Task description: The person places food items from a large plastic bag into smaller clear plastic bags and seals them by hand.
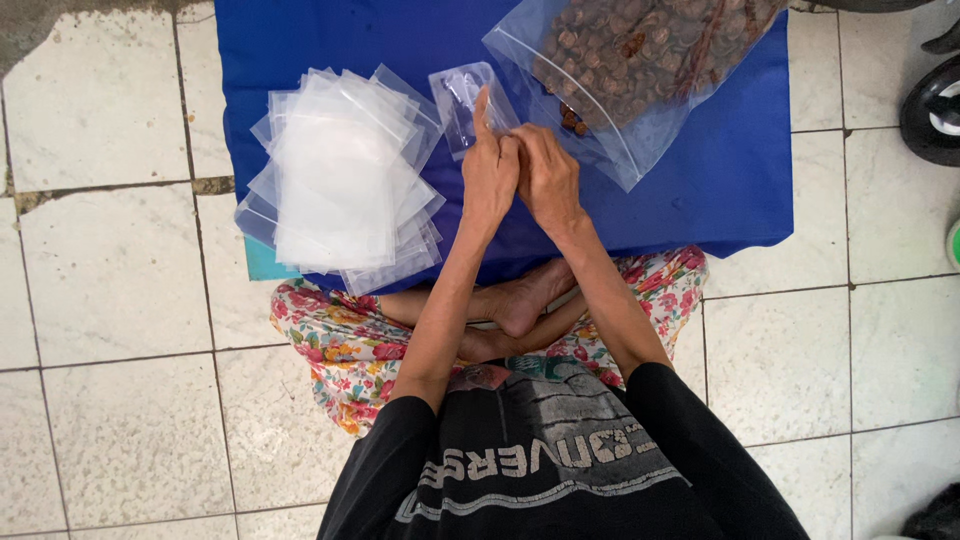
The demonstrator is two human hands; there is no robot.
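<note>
My left hand [490,170] and my right hand [545,175] meet over a blue cloth [720,180], fingers pressed together on a small clear plastic bag [462,100]. My left index finger points up along the bag. Just beyond my right hand lies a large clear zip bag [640,60] full of small brown round pieces, its open mouth facing my hands. A couple of brown pieces [572,122] sit at that mouth, next to my right fingers.
A fanned pile of empty small clear bags [340,180] lies on the cloth to the left. I sit cross-legged on white floor tiles [110,320] in floral trousers. A black wheel [935,110] stands at the right edge.
</note>
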